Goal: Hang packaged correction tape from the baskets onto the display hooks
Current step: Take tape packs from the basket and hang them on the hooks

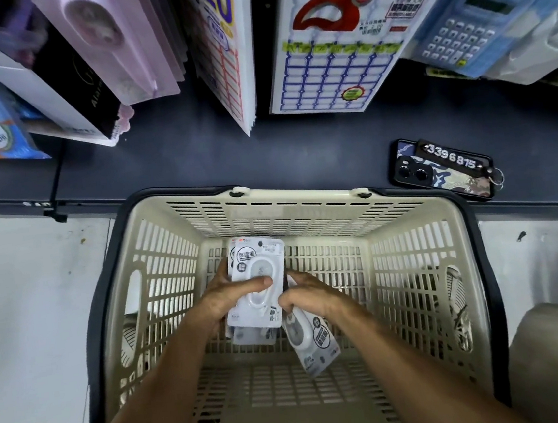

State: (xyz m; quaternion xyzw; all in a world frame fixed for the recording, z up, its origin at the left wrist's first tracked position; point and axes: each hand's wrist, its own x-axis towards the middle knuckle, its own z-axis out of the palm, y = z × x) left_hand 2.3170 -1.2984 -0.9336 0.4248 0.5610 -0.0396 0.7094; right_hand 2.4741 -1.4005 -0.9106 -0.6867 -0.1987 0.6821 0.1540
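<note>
Both hands work inside the beige basket [412, 249], which stands against the front edge of the dark shelf [298, 147] under the hanging goods, probably to keep the reach short. Left hand [232, 302] grips a stack of correction tape packs [259, 282], thumb pressed across the top one, seemingly collecting several for one trip, while right hand [309, 299] pinches another pack [313, 342] near the basket's middle.

Both hands reach forward together — left hand [233, 297] gripping, right hand [309, 297] curled, pinching.

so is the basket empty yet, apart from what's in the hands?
Looks so. Basket floor shows only bare slats; left hand holds a correction tape stack, right hand another pack. Under the arms: cannot tell.
</note>
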